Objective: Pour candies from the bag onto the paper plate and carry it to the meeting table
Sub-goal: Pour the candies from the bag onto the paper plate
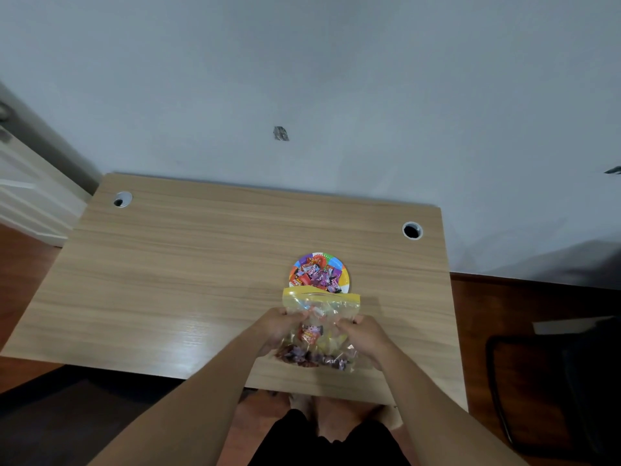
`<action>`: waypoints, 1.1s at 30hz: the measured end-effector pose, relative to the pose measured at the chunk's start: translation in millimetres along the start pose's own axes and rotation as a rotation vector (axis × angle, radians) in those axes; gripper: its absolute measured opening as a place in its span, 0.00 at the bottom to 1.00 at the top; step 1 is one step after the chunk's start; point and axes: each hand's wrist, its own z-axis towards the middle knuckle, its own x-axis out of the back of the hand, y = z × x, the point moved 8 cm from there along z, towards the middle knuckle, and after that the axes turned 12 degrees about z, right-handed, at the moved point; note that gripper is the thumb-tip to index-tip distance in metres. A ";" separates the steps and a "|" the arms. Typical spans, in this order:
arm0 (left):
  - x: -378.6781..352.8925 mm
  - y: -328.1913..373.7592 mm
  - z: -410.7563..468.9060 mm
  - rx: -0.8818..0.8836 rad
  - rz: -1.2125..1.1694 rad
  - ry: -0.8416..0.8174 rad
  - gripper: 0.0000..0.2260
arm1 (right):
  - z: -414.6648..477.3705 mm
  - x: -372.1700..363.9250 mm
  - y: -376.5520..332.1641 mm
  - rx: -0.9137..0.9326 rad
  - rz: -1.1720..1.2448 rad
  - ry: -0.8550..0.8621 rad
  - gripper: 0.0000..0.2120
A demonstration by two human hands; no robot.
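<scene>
A clear plastic bag [321,317] with a yellow zip strip sits near the front of the wooden desk, its mouth pointing at the plate. Wrapped candies fill its lower part. My left hand [279,326] grips the bag's left side and my right hand [364,336] grips its right side. Just beyond the bag's mouth lies a colourful paper plate [343,271] with a pile of red and purple wrapped candies [316,275] on it. The bag's yellow edge overlaps the plate's near rim.
The wooden desk [188,270] stands against a pale wall, with cable holes at back left [121,199] and back right [412,230]. A dark chair [554,391] stands to the right on the brown floor. A white door frame is at far left.
</scene>
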 end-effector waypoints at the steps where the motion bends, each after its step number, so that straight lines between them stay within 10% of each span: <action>1: 0.5 0.2 -1.2 0.001 -0.006 0.001 0.16 | -1.1 -0.1 -1.0 0.000 -0.001 -0.001 0.16; 33: 45.5 69.1 -42.7 -0.351 -0.303 0.131 0.20 | -52.2 13.5 -69.4 0.119 0.433 -0.163 0.10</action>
